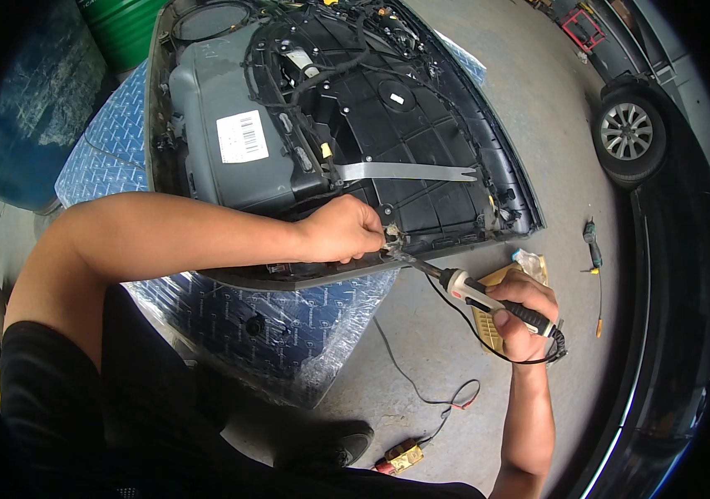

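One corded tool (pixel 470 289), clenched in right fingers (pixel 528 291), far end just beside left fingers (pixel 367 236), their grasp unclear

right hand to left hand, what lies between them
In the head view, the white and black tool held in the right hand; its metal end points toward the left hand by the black panel.

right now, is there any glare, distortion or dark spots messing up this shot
In the head view, the black car bows toward the rim and the corners go black; in that view, glare streaks the plastic-wrapped blue package; also in the head view, the shoe is dim, while the right hand looks fairly sharp.
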Demonstrator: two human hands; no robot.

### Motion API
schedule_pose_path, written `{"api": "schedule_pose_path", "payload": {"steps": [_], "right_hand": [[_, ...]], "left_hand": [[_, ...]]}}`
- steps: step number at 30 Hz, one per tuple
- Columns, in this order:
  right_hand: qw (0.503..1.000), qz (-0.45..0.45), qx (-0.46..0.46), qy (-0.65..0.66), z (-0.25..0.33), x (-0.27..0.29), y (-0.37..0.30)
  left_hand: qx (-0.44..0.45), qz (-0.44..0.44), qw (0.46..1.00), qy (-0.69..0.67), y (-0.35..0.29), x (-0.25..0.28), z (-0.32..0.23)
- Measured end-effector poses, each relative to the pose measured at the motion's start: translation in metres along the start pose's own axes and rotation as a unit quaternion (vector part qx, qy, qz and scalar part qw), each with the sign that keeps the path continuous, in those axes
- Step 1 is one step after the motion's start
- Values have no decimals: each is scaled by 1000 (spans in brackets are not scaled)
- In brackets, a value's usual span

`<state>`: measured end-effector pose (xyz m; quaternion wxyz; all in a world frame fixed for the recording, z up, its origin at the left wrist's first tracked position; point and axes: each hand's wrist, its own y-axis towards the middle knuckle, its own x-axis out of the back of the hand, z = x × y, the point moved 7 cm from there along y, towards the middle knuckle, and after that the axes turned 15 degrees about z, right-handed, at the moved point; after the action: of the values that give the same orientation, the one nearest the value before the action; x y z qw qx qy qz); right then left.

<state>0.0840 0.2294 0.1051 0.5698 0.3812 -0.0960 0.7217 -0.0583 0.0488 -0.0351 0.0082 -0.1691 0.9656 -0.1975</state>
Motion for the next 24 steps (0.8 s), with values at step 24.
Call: {"api": "schedule_pose_path", "payload": {"steps": [24], "right_hand": [[998, -36, -33, 36, -11, 6, -6]], "left_hand": [[-7, 0, 1000, 4, -1, 0, -1]]}}
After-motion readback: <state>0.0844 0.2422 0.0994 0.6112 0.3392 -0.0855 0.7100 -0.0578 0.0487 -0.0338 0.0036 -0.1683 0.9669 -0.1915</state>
